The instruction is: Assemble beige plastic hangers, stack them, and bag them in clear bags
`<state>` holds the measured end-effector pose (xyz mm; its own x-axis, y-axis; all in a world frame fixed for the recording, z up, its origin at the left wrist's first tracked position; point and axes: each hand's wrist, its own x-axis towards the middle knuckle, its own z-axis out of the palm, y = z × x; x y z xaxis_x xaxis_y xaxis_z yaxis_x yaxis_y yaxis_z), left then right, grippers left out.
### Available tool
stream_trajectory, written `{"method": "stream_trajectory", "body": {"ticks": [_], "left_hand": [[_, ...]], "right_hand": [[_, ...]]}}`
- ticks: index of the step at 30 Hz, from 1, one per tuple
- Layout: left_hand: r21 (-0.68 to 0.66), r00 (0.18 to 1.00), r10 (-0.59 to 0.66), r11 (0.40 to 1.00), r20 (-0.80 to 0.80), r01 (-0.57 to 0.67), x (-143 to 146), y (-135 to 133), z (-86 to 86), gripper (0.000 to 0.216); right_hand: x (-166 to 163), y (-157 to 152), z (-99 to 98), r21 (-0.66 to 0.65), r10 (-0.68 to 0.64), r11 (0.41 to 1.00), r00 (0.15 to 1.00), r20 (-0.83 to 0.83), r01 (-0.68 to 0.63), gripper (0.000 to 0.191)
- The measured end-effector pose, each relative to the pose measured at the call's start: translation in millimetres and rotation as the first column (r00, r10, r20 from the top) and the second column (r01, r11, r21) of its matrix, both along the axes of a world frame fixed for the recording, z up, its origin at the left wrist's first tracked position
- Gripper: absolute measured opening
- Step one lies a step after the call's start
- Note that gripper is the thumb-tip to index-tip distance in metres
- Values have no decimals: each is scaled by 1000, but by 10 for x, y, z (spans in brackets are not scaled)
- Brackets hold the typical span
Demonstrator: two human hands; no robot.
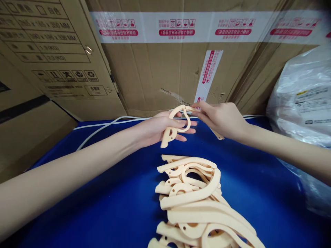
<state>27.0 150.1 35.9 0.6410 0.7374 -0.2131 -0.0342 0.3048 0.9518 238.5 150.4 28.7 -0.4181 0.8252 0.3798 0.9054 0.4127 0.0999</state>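
A beige plastic folding hanger [165, 139] is held up between both hands, above the far part of the blue surface. My left hand [160, 125] grips its left arm and curved hook part under the thumb, with the other fingers stretched out behind it. My right hand [219, 117] is closed on the hanger's other arm, whose end sticks out below the palm. Nearer to me lies a pile of similar beige hangers [204, 215], stacked over one another, several of them folded.
Large cardboard boxes [160, 69] with white and red printed tape stand behind the blue surface [116, 193]. Another printed box [64, 34] stands at the left. White cables [103, 124] run along the back edge. A clear plastic-wrapped bundle [305, 96] sits at the right.
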Motion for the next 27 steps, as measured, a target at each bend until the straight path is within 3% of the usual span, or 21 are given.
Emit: {"method": "stream_trajectory", "body": {"ticks": [2,4,7,9,12,14,16,18,21,24,27], "left_hand": [[-50,999,15,999,37,-13,67,-11,-33,32],[-56,1000,25,998,-2,-25,84,-6,-123,34],[138,962,65,990,-265,-29,17,39,-311,42],[242,904,152,969,-399,-56,-38,89,-402,42],[215,890,246,961,-383,-173,-32,167,-411,26],[203,897,283,953,-339,-223,40,208,-362,24],[243,888,316,939,-333,-244,124,246,-327,18],[302,869,351,920,-348,-251,180,289,-342,13],[524,816,385,843,-431,-122,194,362,-446,27],[683,729,364,705,-579,191,191,409,-550,40],[692,688,324,626,-650,360,224,422,-567,20]], "right_hand": [[-44,-19,-6,1,-40,999,997,59,40,41],[-21,6,-28,-88,7,996,999,-31,-10,42],[150,124,-105,-375,-20,923,962,-274,-87,50],[289,223,-185,-456,-124,890,948,-292,-24,52],[369,312,-299,-305,-168,939,986,-11,157,44],[302,307,-328,-194,-236,942,953,192,273,49],[183,264,-302,-108,-296,935,913,281,336,57],[72,210,-242,-77,-295,943,918,265,325,60],[-2,150,-158,-142,-204,962,958,202,235,52],[23,137,-126,-200,-157,961,972,177,191,44],[73,155,-133,-209,-160,961,979,126,183,43]]}}
